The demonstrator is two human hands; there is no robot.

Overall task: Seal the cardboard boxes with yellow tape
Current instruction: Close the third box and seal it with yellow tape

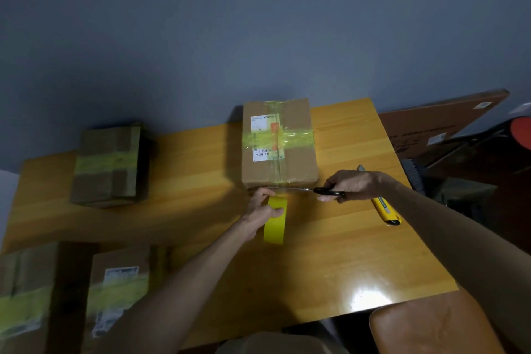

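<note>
Scissors (304, 189) meet tape at the near bottom edge of the central box (280, 141), where we work at a wooden table (359, 253). Our right hand (353, 185) is curled round the black handles, the blades pointing left along the foot of the box. Our left hand (263, 205) grips the roll of yellow tape (275, 221), thumb pressed on its outer face, holding it on edge just in front of the box, its top close under the blades. Whether the blades are closed on the strip we cannot tell.

The central box stands at the table's far side, near a grey wall, and carries a cross of yellow tape over its white shipping label. A yellow utility knife (385, 210) lies on the table beneath our right wrist.

Three more boxes sit to our left, each banded in yellow: a far-left box (109, 165) well apart from the central one, and, at the near edge, a corner box (26, 296) beside a labelled box (117, 293). A large flat carton (439, 121) leans at the far right. A brown seat (431, 327) shows at the lower right.
</note>
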